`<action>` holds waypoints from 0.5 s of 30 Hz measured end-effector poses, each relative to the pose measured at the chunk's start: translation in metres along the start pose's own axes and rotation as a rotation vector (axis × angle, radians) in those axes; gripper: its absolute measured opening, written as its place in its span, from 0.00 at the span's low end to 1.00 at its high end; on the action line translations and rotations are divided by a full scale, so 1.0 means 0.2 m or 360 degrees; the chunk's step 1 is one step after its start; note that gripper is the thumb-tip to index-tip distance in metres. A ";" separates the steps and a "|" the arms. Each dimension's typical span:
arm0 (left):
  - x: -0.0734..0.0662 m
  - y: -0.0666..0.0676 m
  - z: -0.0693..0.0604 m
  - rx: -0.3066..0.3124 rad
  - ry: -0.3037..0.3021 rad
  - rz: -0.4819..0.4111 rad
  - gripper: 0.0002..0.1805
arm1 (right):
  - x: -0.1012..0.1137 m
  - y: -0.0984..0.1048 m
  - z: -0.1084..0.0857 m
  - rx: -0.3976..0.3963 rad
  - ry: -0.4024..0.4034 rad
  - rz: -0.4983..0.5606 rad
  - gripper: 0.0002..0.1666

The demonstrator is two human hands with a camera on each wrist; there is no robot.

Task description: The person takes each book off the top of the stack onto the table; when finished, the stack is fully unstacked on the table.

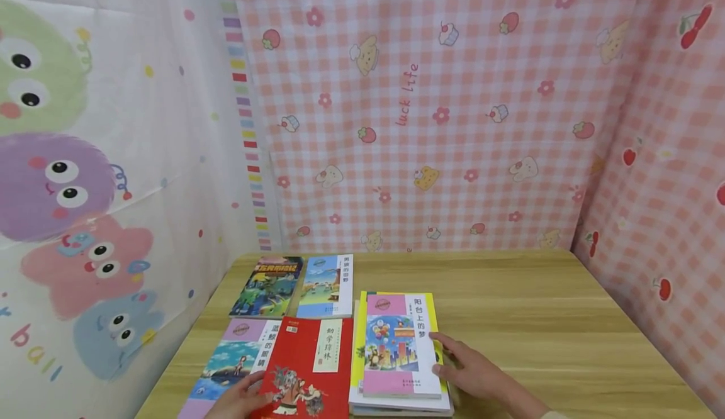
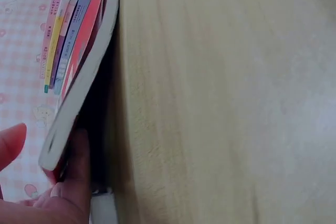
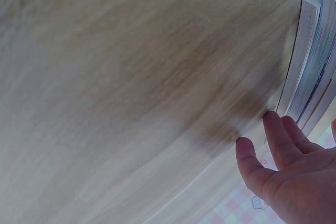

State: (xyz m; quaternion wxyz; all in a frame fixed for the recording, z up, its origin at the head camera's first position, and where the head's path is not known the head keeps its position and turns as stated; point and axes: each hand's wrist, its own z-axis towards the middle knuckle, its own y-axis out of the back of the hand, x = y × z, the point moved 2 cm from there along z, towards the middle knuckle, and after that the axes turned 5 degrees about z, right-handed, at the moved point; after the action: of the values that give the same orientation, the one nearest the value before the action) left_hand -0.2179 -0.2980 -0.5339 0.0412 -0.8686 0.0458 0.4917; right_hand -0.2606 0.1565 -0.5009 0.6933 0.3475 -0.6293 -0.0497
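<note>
My left hand is at the lower left edge of a red book with a white title panel. In the left wrist view the red book's near edge is raised off the table, with fingers beneath it and the thumb on the cover side. Right of it lies a stack of books, a pink-and-white book on top and a yellow-bordered book below. My right hand rests beside the stack's right edge, fingers extended and loosely bent, fingertips near the page edges.
A lilac-bordered book lies partly under the red one. Behind are a dark green comic-style book and a blue-and-white book. All lie on a wood-grain table, with patterned cloths hanging around it.
</note>
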 end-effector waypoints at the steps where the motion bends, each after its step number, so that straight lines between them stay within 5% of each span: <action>1: -0.01 0.00 0.00 0.0009 -0.0021 0.0002 0.50 | 0.00 0.00 0.00 0.0001 -0.0001 0.0008 0.38; 6: -0.05 -0.01 -0.01 -0.0026 -0.0139 0.0143 0.48 | 0.00 0.00 0.00 -0.0001 -0.0017 0.0021 0.38; 15: -0.10 -0.04 0.00 -0.0194 -0.0105 0.0090 0.47 | 0.01 0.00 0.00 -0.0017 -0.0013 -0.0011 0.38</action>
State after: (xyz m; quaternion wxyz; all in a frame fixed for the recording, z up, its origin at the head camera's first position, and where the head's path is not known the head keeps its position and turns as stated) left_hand -0.2283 -0.2896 -0.5161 -0.0242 -0.8512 0.0391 0.5229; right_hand -0.2603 0.1563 -0.4990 0.6924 0.3459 -0.6306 -0.0568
